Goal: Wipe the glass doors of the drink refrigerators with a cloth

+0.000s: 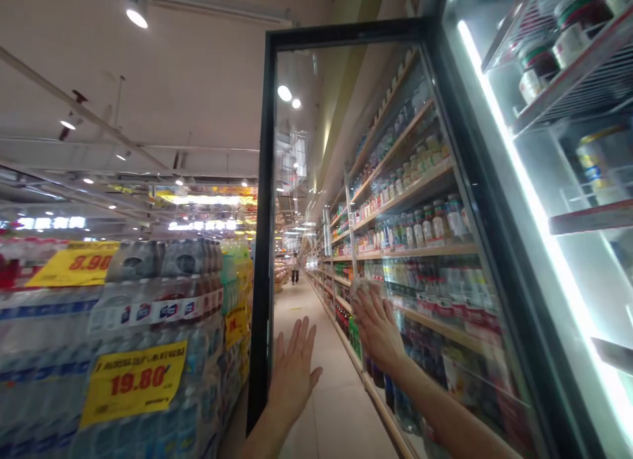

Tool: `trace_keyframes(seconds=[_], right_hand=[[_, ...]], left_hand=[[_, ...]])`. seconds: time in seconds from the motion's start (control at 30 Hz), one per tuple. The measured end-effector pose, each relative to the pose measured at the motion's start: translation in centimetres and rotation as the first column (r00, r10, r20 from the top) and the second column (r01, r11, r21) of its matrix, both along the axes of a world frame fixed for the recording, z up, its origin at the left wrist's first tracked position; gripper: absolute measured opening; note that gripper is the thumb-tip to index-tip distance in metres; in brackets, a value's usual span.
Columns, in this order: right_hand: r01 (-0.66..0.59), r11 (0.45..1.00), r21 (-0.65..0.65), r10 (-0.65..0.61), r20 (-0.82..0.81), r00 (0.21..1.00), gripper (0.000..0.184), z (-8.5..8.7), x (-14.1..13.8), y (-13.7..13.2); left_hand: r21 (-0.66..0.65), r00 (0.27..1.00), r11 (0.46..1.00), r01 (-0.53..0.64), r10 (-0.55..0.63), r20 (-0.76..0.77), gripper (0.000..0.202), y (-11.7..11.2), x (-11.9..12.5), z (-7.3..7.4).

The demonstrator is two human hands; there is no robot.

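Observation:
An open cooler door with a dark frame (264, 215) and a clear glass pane stands in front of me. My left hand (293, 373) is at the lower left of the pane, fingers stretched up and spread, holding nothing. Against the glass further right, my right hand (380, 330) presses a pale, crumpled cloth (363, 286) under its fingers. Much of the cloth is hidden by the hand. Whether my left palm touches the pane or hovers just off it, I cannot tell.
On the right, the lit cooler has wire shelves (573, 83) with jars. Wrapped bottle packs (153, 307) with yellow price signs (133, 383) are stacked at left. Through the glass show long shelves of bottles (435, 228), an aisle floor (326, 393) and a distant person (295, 269).

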State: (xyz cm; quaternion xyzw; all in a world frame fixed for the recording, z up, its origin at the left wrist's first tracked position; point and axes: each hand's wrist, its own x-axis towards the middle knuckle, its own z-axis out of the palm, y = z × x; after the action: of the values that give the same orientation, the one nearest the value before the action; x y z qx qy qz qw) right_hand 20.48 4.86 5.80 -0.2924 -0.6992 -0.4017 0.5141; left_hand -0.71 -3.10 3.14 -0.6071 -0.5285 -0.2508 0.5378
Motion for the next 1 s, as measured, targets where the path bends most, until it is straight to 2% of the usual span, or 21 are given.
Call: trace_keyframes(seconds=[0.07,0.13,0.2,0.27,0.33,0.37,0.4,0.47,0.53,0.57,0.6,0.67,0.73,0.8,0.87,0.93,1.0], right_hand=[[0.013,1.000,0.003,-0.013,0.088,0.996,0.047,-0.1,1.1,0.2],[0.041,0.999,0.003,-0.041,0.141,0.989,0.049,-1.0,3.5,0.7],[0.113,0.993,-0.024,-0.113,0.005,0.994,0.051,-2.0,6.8,1.3],[0.184,0.980,-0.074,-0.197,-0.258,0.946,0.054,-2.6,9.3,2.0],[0.202,0.974,-0.100,-0.225,-0.416,0.881,0.057,-2.9,9.9,2.2],[0.192,0.977,-0.094,-0.213,-0.408,0.888,0.058,-3.0,9.5,2.0],[0.173,0.982,-0.077,-0.189,-0.341,0.921,0.058,-3.2,8.7,1.7],[0.124,0.992,-0.038,-0.127,-0.092,0.988,0.055,-3.7,7.1,1.1],[0.091,0.996,-0.017,-0.088,0.134,0.987,0.052,-4.2,6.7,0.8],[0.092,0.996,-0.012,-0.089,0.172,0.981,0.051,-4.3,7.3,0.9],[0.108,0.994,-0.011,-0.105,0.146,0.984,0.050,-4.4,8.4,1.2],[0.170,0.985,-0.037,-0.172,-0.064,0.983,0.049,-4.4,11.5,2.1],[0.221,0.971,-0.094,-0.240,-0.334,0.912,0.051,-4.3,14.3,2.8],[0.236,0.962,-0.134,-0.271,-0.464,0.843,0.054,-4.5,15.0,2.9],[0.222,0.967,-0.123,-0.253,-0.377,0.891,0.055,-5.0,13.2,2.0],[0.180,0.978,-0.108,-0.192,-0.121,0.974,0.056,-6.0,10.2,0.8],[0.135,0.985,-0.107,-0.123,0.114,0.986,0.057,-7.1,7.9,-0.1]], left_hand=[[-0.010,0.999,1.000,-0.012,0.012,0.030,0.066,0.1,0.4,-0.2],[-0.023,0.998,1.000,-0.020,0.021,0.055,0.066,0.2,0.5,-0.2],[-0.039,0.997,0.999,-0.019,0.022,0.070,0.067,0.3,0.5,-0.3],[-0.042,0.996,0.999,-0.017,0.021,0.083,0.068,0.5,0.7,-0.3],[-0.021,0.995,1.000,-0.019,0.021,0.098,0.070,0.6,1.3,-0.5],[-0.009,0.996,1.000,-0.013,0.014,0.092,0.071,0.7,1.9,-0.7],[0.000,0.997,1.000,0.000,0.000,0.077,0.072,0.8,2.5,-0.9],[-0.002,0.999,0.999,0.037,-0.037,0.029,0.076,1.0,3.9,-1.4],[-0.023,0.998,0.998,0.063,-0.063,0.004,0.081,1.2,5.2,-2.0],[-0.032,0.998,0.997,0.069,-0.068,0.004,0.082,1.3,5.6,-2.2],[-0.040,0.998,0.997,0.070,-0.070,0.008,0.083,1.4,5.9,-2.4],[-0.055,0.998,0.996,0.069,-0.069,0.011,0.082,1.6,6.0,-2.6],[-0.070,0.998,0.995,0.068,-0.067,0.013,0.081,1.6,6.0,-2.5],[-0.086,0.997,0.994,0.068,-0.065,0.033,0.080,1.7,6.0,-2.5],[-0.084,0.996,0.994,0.071,-0.066,0.062,0.079,1.7,6.2,-2.5],[-0.073,0.995,0.995,0.061,-0.055,0.083,0.077,1.8,6.6,-2.7],[-0.069,0.996,0.996,0.051,-0.046,0.073,0.077,1.8,6.9,-3.1]])
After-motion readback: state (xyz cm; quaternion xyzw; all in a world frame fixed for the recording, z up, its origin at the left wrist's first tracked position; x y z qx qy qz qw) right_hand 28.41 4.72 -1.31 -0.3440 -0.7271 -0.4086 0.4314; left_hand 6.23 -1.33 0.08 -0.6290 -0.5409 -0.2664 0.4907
